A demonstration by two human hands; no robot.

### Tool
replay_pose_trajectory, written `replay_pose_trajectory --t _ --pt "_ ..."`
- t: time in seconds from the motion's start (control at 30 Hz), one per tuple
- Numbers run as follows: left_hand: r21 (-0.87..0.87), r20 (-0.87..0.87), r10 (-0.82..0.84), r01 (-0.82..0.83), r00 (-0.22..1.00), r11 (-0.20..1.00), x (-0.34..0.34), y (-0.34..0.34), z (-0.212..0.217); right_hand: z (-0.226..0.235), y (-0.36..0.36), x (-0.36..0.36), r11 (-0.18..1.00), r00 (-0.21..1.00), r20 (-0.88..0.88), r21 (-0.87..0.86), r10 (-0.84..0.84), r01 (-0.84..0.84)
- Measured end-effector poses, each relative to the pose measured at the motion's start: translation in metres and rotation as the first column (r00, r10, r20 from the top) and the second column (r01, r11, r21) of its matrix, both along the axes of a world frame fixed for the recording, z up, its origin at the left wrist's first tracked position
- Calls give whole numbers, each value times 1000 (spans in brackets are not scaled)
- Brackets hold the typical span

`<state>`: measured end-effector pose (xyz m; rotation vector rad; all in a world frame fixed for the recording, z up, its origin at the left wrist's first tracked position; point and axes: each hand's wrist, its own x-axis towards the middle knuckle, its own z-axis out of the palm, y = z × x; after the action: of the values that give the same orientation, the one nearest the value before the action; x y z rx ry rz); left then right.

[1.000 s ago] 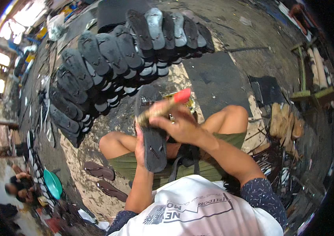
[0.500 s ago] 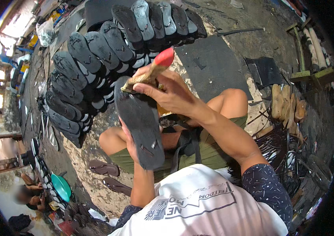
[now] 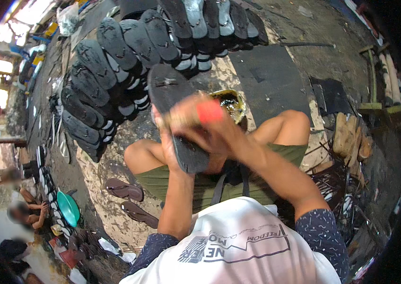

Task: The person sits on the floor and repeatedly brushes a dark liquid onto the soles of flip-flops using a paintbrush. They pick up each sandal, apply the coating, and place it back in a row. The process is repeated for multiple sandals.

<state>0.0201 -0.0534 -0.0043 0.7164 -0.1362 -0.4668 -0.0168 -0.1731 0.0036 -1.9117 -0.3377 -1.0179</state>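
Note:
My left hand (image 3: 166,144) grips a black flip-flop sole (image 3: 166,92) by its left edge and underside, tilted up above my lap. Pieces of strap fixings show near both ends of the sole. In my closed right hand (image 3: 219,135), smeared by motion, is a brush (image 3: 210,112) with a red-tipped handle. The hand is over the middle of the sole; its blur hides the brush's working end, so contact cannot be made out. Just beyond the right hand stands a yellow-rimmed container (image 3: 241,105) holding dark, shiny liquid.
Stacked black flip-flops (image 3: 94,66) curve around the far left. A dark rubber sheet (image 3: 269,80) lies beyond my right knee. Brown flip-flops (image 3: 124,189) lie at my left, with a green basin (image 3: 68,208) farther out. Wooden foot forms (image 3: 344,135) sit at right.
My right hand and the brush have moved from the sole's far end down toward its middle, uncovering the strap fixing there. The yellow-rimmed container has come into fuller view.

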Motion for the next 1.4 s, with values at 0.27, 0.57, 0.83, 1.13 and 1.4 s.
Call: replay_pose_trajectory --t 0.27,0.57,0.83,1.13,1.4 --pt "19 -41 118 -117 992 993 68 37 -19 17 56 -51 944 932 -155 94 329 -318" --pt "-223 -177 -48 7 983 975 65 29 -32 23 10 24 974 998 59 -228 17 -3" --pt "-157 -300 -32 -17 953 987 68 32 2 36 24 -16 990 996 65 -130 57 -48" --pt "-295 -501 -59 -106 863 950 17 19 -18 46 7 18 949 983 -106 -264 147 -171" --pt "-207 -251 -206 156 946 966 55 25 -3 42 18 -34 950 979 -79 -236 190 -204"
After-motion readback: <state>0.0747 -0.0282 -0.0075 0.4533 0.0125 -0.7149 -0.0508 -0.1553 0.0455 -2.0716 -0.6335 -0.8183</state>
